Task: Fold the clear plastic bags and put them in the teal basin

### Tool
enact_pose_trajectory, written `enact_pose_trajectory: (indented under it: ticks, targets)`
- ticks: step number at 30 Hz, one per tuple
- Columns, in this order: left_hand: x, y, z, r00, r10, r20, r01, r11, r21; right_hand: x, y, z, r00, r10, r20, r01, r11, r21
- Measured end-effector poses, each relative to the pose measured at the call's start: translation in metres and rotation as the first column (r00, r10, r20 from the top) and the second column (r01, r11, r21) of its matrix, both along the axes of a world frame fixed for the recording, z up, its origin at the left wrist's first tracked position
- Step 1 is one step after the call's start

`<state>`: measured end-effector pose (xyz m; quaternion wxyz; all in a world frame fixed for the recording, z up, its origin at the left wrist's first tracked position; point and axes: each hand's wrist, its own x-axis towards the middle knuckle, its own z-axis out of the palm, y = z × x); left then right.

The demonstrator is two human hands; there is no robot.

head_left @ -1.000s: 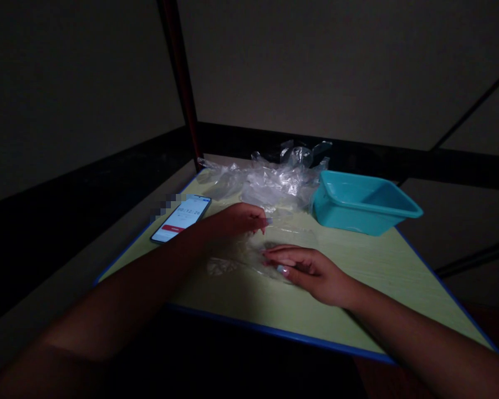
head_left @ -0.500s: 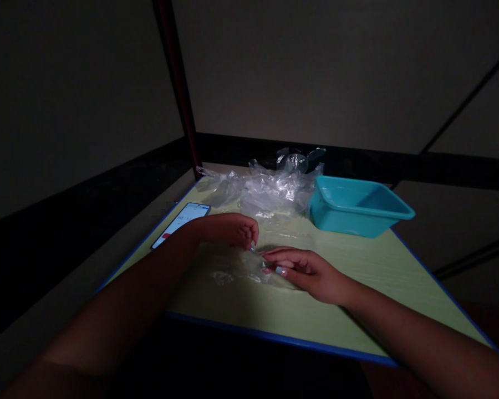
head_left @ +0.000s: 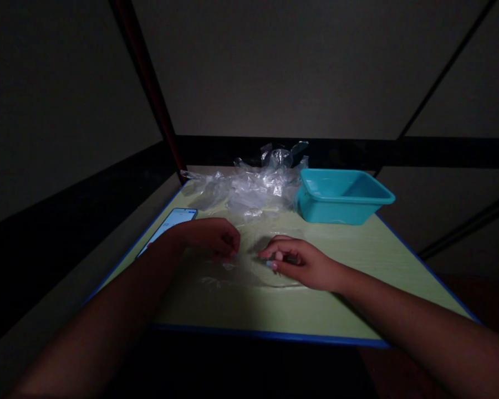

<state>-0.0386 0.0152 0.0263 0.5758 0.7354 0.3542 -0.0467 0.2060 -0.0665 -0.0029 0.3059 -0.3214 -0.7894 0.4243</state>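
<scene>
A clear plastic bag (head_left: 249,277) lies flat on the light green table, its edges hard to make out in the dim light. My left hand (head_left: 218,238) is over its left part, fingers curled and closed, pinching the thin plastic at the fingertips. On the right side, my right hand (head_left: 303,263) hovers just above or rests on the bag, with thumb and forefinger apart and nothing plainly between them. A gap separates the two hands. The left hand and wrist hide some of the bag.
A heap of crumpled clear plastic bags (head_left: 253,188) lies along the table's back. The turquoise basin (head_left: 341,210) stands at the back right. A phone (head_left: 170,224) with a lit screen lies at the left edge, partly behind my forearm. Blue edging (head_left: 266,334) borders the table (head_left: 341,310).
My hands have drawn apart: the left shifted left and the right let go of the plastic as its fingers parted. The bag lies flatter. The whole view has also shifted slightly.
</scene>
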Motion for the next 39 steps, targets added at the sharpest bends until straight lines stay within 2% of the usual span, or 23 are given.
enact_pose_trajectory:
  ticks: [3, 7, 9, 14, 22, 24, 28, 30, 33, 36, 39]
  targets:
    - [-0.001, 0.000, 0.000, 0.999, -0.023, -0.026, 0.021, 0.999, -0.050, 0.006, 0.004, 0.006, 0.991, -0.001, 0.135, 0.003, 1.000, -0.010]
    - [-0.004, 0.002, -0.001, 0.999, 0.025, -0.042, -0.024, 1.000, 0.017, 0.011, 0.007, 0.014, 0.935, -0.033, 0.352, -0.064, 0.963, 0.261]
    - [-0.004, 0.005, -0.002, 0.996, 0.087, -0.017, -0.085, 0.993, 0.080, 0.011, 0.006, 0.016, 0.913, -0.028, 0.406, -0.107, 0.946, 0.307]
    - [-0.003, 0.009, -0.006, 0.984, 0.173, 0.047, -0.178, 0.972, 0.155, 0.008, 0.005, 0.012, 0.904, 0.043, 0.426, -0.163, 0.954, 0.251]
    - [-0.002, 0.008, -0.005, 0.998, 0.068, -0.011, -0.065, 0.981, 0.182, 0.006, 0.007, 0.007, 0.916, 0.138, 0.378, -0.245, 0.936, 0.253]
    - [-0.002, 0.008, -0.005, 0.999, 0.050, 0.001, -0.049, 0.984, 0.174, 0.006, 0.006, 0.008, 0.909, 0.121, 0.398, -0.250, 0.924, 0.289]
    - [-0.001, 0.006, -0.004, 0.999, 0.046, 0.008, -0.046, 0.969, 0.242, 0.006, 0.000, 0.012, 0.903, -0.038, 0.428, -0.159, 0.896, 0.415]
    - [0.001, 0.006, -0.005, 0.996, 0.088, 0.005, -0.086, 0.950, 0.301, 0.005, -0.004, 0.013, 0.907, -0.066, 0.416, -0.146, 0.877, 0.458]
    - [0.003, 0.006, -0.006, 0.981, 0.183, 0.058, -0.190, 0.893, 0.407, 0.003, -0.011, 0.012, 0.909, 0.013, 0.416, -0.218, 0.865, 0.451]
    - [0.007, 0.006, -0.008, 0.952, 0.266, 0.149, -0.304, 0.785, 0.540, -0.001, -0.017, 0.010, 0.881, 0.127, 0.455, -0.324, 0.863, 0.387]
    - [0.010, 0.004, -0.007, 0.915, 0.338, 0.220, -0.399, 0.678, 0.617, -0.004, -0.020, 0.008, 0.852, 0.218, 0.476, -0.396, 0.863, 0.314]
